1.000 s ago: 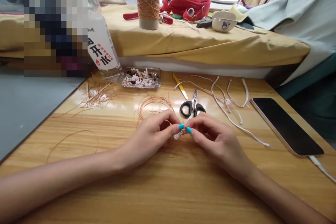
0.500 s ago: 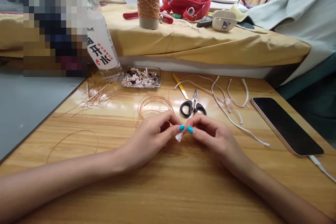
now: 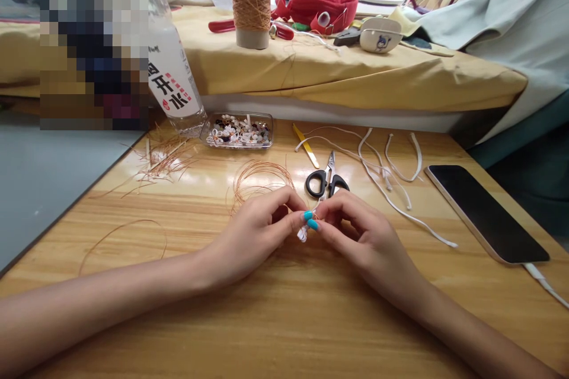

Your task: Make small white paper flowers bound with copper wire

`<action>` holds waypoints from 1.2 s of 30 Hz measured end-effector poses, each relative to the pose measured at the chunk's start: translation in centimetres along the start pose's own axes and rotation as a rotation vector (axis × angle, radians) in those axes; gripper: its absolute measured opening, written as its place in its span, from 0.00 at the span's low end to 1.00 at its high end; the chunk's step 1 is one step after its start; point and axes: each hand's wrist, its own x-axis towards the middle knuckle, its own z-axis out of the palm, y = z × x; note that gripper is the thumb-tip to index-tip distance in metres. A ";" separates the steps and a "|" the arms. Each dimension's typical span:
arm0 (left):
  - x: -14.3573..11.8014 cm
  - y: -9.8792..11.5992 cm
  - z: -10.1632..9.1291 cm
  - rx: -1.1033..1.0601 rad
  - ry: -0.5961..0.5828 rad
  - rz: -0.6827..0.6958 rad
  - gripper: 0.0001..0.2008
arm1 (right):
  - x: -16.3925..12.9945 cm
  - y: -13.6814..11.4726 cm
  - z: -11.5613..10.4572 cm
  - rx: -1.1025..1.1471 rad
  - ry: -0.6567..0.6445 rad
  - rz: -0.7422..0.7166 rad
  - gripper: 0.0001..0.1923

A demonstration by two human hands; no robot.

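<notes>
Between my fingertips is a small looped piece of white cord, with thin copper-coloured wire at its upper end. My left hand pinches the cord between thumb and finger. My right hand is closed too, its thumb tip on the wire right beside the left thumb; the fingers hide most of the wire. Just beyond the hands lie black-handled scissors. A coil of copper-coloured wire rests behind my left hand.
Yellow tweezers, loose white cords and a phone lie on the wooden table. A clear tray of small white and dark pieces stands by a plastic bottle. Wire scraps lie left; a thread spool stands behind.
My right thumb has shifted left and slightly down, closer to the left thumb. The white looped cord has turned a little. My left hand is nearly still.
</notes>
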 end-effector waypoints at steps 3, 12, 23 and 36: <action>0.0 0.0 0.0 0.005 -0.005 -0.002 0.09 | -0.1 -0.1 0.0 -0.084 0.037 -0.066 0.04; 0.0 0.0 0.0 -0.010 -0.014 -0.012 0.09 | -0.3 0.0 0.0 -0.157 0.090 -0.095 0.05; 0.0 0.1 -0.1 0.028 -0.030 -0.014 0.09 | -0.4 -0.3 0.0 -0.201 0.125 -0.134 0.07; 0.0 0.4 -0.3 0.066 -0.038 -0.042 0.09 | -0.3 -0.3 -0.3 -0.153 0.156 -0.013 0.08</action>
